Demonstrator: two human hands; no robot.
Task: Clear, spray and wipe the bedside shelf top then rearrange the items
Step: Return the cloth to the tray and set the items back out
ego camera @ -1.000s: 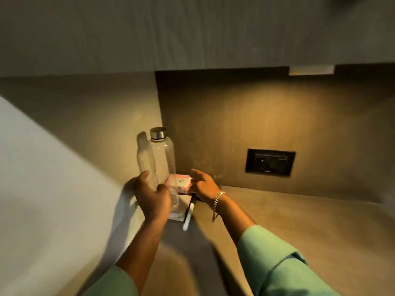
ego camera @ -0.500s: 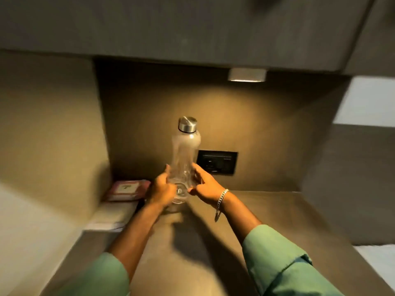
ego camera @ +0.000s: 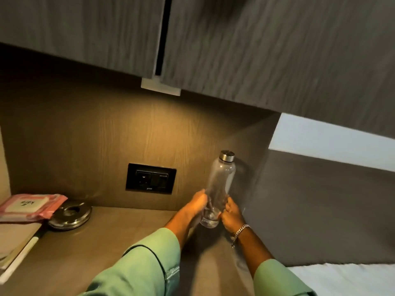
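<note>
Standing bottle (ego camera: 221, 180) between left hand (ego camera: 197, 205), right hand (ego camera: 232, 215)

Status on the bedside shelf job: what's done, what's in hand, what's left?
Done: nothing visibly finished; no spray or cloth in view. In hand: left hand and right hand grip the clear bottle near its base. Left: pink packet, metal dish and pen sit on the shelf; spraying, wiping, rearranging remain.
</note>
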